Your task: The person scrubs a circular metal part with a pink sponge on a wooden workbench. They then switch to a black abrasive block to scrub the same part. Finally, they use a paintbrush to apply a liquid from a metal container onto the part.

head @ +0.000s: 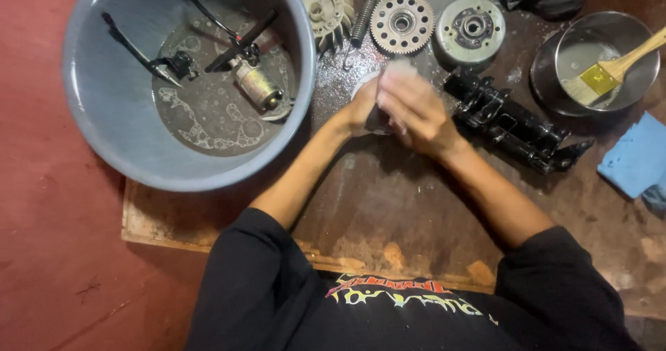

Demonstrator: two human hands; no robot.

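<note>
Centre of frame — left hand (362, 112) and right hand (415, 112) clasp together around a small dark part (378, 120), mostly hidden, pale cloth (395, 70) above; wet, stained wooden board (388, 205) on red floor (48, 240) — grey soapy basin (104, 101) upper left

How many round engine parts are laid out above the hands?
3, in a row at the board's top edge: a finned fan by the tub, a toothed gear in the middle, a rotor near the metal bowl. The hands may hide more.
</note>
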